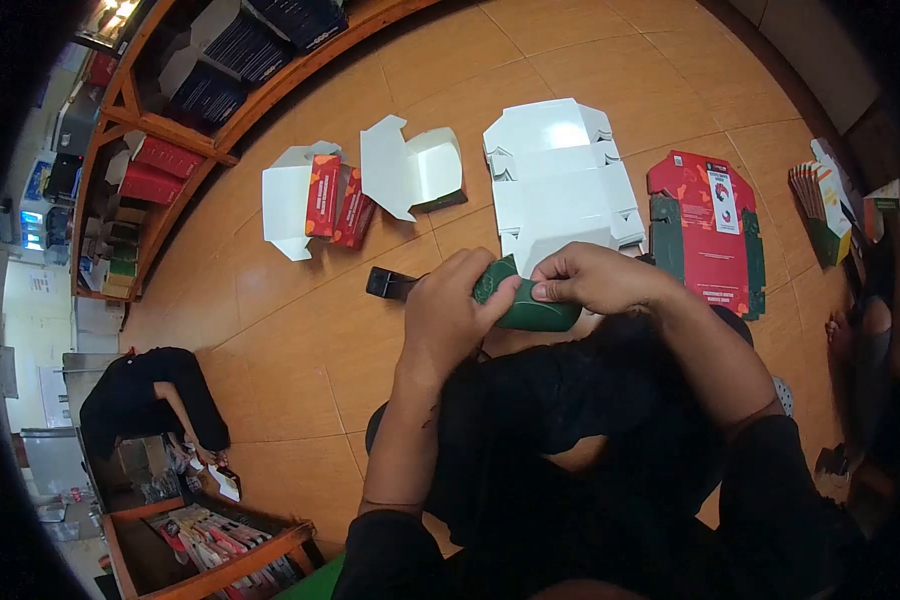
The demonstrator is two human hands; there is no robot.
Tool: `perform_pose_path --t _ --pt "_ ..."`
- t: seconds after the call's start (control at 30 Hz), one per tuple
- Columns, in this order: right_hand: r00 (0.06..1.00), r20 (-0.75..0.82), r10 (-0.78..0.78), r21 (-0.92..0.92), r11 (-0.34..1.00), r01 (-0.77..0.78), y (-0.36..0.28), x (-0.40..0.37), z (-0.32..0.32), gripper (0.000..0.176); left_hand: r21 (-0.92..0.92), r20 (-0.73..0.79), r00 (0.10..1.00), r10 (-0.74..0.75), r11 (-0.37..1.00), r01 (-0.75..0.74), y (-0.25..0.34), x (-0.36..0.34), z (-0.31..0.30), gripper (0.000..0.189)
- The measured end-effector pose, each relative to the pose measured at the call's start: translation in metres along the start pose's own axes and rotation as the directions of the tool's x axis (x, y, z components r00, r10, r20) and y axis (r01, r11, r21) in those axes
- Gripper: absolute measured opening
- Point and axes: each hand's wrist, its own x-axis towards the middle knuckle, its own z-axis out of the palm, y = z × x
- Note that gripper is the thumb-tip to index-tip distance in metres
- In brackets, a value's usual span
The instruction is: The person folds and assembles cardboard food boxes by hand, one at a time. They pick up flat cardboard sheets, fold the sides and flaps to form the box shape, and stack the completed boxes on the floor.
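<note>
A small dark green cardboard piece (537,308), curved along its lower side, is held above my lap. My left hand (452,305) is closed round its left end, thumb on top. My right hand (588,279) pinches its upper edge, fingers curled. Just left of my left hand lies a small black object (385,283). Beyond my hands rests a stack of flat white box blanks (560,190). To the right lies a red and green flat blank (705,240). Two opened boxes, a white and red one (295,205) and a white one (425,175), stand to the upper left on the tiled floor.
Wooden shelves (232,135) with boxes curve along the upper left. A person in dark clothes (155,400) bends at the left. A wooden crate (210,555) is at the lower left. Folded cartons (820,215) and another person's hand (840,335) are at the right.
</note>
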Motion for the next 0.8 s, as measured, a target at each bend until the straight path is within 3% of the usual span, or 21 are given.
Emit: perform_pose_path --t 0.1,0.17,0.23,0.27,0.4,0.47,0.5,0.6,0.67,0.8 --pt "0.999 -0.037 -0.021 -0.104 0.994 0.017 -0.004 0.0 0.0 0.02 0.039 -0.019 0.997 0.075 0.997 -0.074 0.003 -0.001 0.003 0.025" --pt "0.986 -0.086 -0.146 -0.032 0.989 0.144 0.008 0.006 0.001 0.014 0.07 -0.036 0.992 0.123 0.99 -0.121 0.002 -0.002 0.003 0.024" --pt "0.985 -0.107 -0.134 0.042 0.989 0.139 0.01 0.008 0.004 0.012 0.073 0.009 0.982 0.188 0.979 -0.188 0.0 -0.002 0.001 0.025" --pt "0.984 -0.131 -0.121 0.116 0.984 0.136 0.009 0.008 0.005 0.01 0.072 0.007 0.982 0.187 0.98 -0.187 0.001 -0.002 0.0 0.025" --pt "0.975 -0.145 -0.168 0.028 0.984 0.174 0.0 0.004 0.002 0.015 0.046 0.047 0.981 0.187 0.981 -0.189 0.006 -0.005 0.006 0.027" --pt "0.95 -0.157 -0.27 0.138 0.947 0.291 0.001 0.003 0.001 0.019 0.028 0.036 0.976 0.215 0.976 -0.216 0.006 -0.006 0.007 0.028" --pt "0.951 -0.153 -0.269 0.133 0.948 0.289 0.0 0.003 0.0 0.019 0.005 0.082 0.984 0.16 0.987 -0.161 0.005 -0.004 0.007 0.027" --pt "0.931 -0.144 -0.336 -0.004 0.941 0.339 -0.01 -0.004 -0.006 0.021 -0.022 0.094 0.991 0.093 0.996 -0.091 -0.003 -0.001 0.004 0.027" --pt "0.953 -0.124 -0.276 -0.163 0.953 0.255 -0.021 -0.014 -0.009 0.021 -0.023 0.062 0.995 0.083 0.996 -0.082 -0.004 0.0 0.002 0.028" --pt "0.927 -0.201 -0.318 -0.155 0.944 0.29 -0.018 -0.014 -0.007 0.022 0.006 0.066 0.99 0.126 0.992 -0.126 0.006 -0.003 0.005 0.027"
